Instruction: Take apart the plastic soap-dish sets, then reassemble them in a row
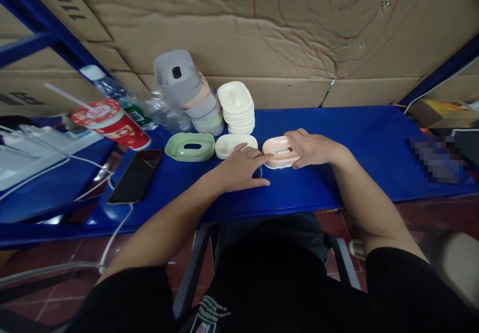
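Note:
My right hand [312, 148] grips the right end of a pink soap dish [277, 146], an oval tray with a slot in its floor; a whitish rim shows under it. Fingers apart, my left hand [245, 171] reaches over the table, its index fingertip at the pink dish's left edge. Partly behind that hand lies a cream dish [224, 146]. To its left sits a green soap dish [190, 148] with a slot. Behind these stand a stack of cream dishes [236, 101] and a leaning stack of grey, pink and green dishes [177, 81].
On the left are a red paper cup [119, 126] with a straw, plastic bottles [127, 101], a black phone [135, 176], and a white power strip [48, 153] with cables. Cardboard [209, 29] walls the back of the blue table [359, 138]. A box [445, 113] sits far right.

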Available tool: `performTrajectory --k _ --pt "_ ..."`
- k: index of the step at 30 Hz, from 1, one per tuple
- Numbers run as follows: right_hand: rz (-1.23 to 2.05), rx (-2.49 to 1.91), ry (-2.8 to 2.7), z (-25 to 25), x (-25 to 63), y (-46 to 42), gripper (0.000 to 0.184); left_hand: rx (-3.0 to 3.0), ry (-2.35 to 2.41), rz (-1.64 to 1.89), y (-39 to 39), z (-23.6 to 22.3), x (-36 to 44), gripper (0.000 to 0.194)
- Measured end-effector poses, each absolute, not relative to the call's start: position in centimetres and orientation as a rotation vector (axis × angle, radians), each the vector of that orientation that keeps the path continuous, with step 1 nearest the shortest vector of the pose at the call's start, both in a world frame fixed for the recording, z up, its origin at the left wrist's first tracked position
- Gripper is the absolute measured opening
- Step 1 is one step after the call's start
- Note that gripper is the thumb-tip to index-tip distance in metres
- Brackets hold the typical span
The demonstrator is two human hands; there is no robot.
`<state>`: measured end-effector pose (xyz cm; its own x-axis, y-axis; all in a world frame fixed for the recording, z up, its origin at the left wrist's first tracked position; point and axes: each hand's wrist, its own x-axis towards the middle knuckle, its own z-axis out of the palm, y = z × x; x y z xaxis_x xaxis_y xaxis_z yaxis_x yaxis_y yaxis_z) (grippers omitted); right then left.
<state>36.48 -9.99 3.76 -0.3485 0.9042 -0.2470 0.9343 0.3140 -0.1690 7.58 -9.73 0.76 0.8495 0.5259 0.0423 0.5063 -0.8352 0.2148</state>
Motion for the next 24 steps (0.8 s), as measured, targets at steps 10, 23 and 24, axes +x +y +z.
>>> performTrajectory --k 10,23,24 --pt "-0.496 1.766 2.422 3.5 36.2 -10.0 0.125 2.85 0.774 0.191 -9.4 0.2 7.4 0.078" --pt "-0.59 1.729 2.412 3.3 36.2 -9.6 0.139 2.865 0.779 0.153 -9.6 0.3 7.6 0.08" --pt "-0.576 1.735 2.402 3.3 36.2 -9.6 0.139 2.864 0.781 0.147 -9.7 0.3 7.6 0.08"
